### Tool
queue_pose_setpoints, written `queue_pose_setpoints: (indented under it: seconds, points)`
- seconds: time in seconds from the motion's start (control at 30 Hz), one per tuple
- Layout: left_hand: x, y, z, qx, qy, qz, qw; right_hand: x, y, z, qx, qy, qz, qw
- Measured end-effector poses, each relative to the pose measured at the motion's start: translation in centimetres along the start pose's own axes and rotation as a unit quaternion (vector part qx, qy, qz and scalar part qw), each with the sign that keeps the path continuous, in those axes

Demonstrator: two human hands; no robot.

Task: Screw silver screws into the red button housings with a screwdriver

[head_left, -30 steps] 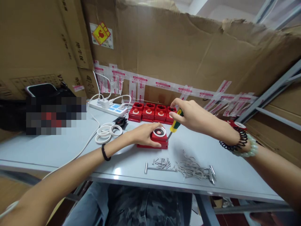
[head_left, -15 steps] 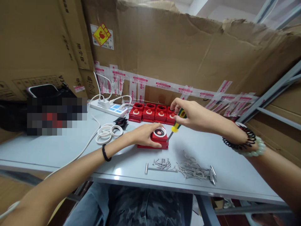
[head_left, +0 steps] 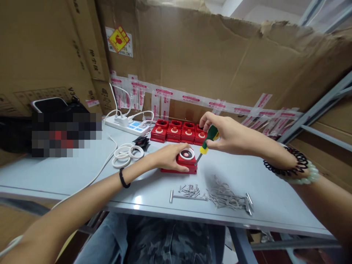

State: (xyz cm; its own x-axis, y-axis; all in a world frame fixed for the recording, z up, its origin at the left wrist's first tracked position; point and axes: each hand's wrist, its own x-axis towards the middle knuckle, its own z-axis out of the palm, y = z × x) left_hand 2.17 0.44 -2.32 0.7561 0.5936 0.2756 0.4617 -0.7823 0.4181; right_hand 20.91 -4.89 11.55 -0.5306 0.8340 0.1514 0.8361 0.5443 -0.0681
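Centrally in the frame, a red rectangular box with a round black-and-white top [head_left: 191, 164] sits on the pale grey tabletop [head_left: 264, 187]. Fingers over its far side and thumb along its near side, the left hand [head_left: 169, 157] clasps it. Just right of centre, the right hand [head_left: 224, 132] is curled around a screwdriver with a green-and-yellow handle [head_left: 209, 139], whose metal shaft slants down to the box's right-hand corner; the tip is too small to make out clearly. Behind, a row of four red boxes with round knobs [head_left: 173, 135] stands against the brown cardboard wall [head_left: 192, 55]. Left of centre lie several white plastic rings [head_left: 121, 167], near a white power strip with plugs [head_left: 133, 127]. At lower centre, small silver screws [head_left: 189, 191] lie loose beside a tangled heap of silver metal pieces [head_left: 225, 200].
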Motion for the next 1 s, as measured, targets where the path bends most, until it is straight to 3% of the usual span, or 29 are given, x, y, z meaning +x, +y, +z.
queue_pose_setpoints:
  seconds: [0.17,0.33,0.5,0.67,0.83,1.0]
  points:
    - [0.0,-0.03,0.01,0.002,0.0,-0.004,1.0,0.08,-0.05,0.42,-0.023,0.044,0.02,0.999]
    - [0.0,-0.12,0.07,0.0,0.001,-0.003,1.0,0.02,-0.14,0.23,0.022,0.006,0.002,1.0]
    - [0.0,-0.05,0.03,-0.001,0.004,-0.006,1.0,-0.06,-0.4,0.35,-0.058,0.044,0.048,0.996]
    - [0.0,-0.01,-0.03,-0.004,-0.002,-0.006,1.0,-0.2,-0.55,0.19,0.0,0.003,0.029,1.0]
    - [0.0,-0.12,0.07,0.002,0.001,-0.011,1.0,-0.06,-0.7,0.55,-0.054,0.042,0.068,0.995]
    - [0.01,-0.15,0.08,-0.001,0.001,0.0,1.0,-0.01,-0.51,0.34,0.002,0.023,0.045,0.999]
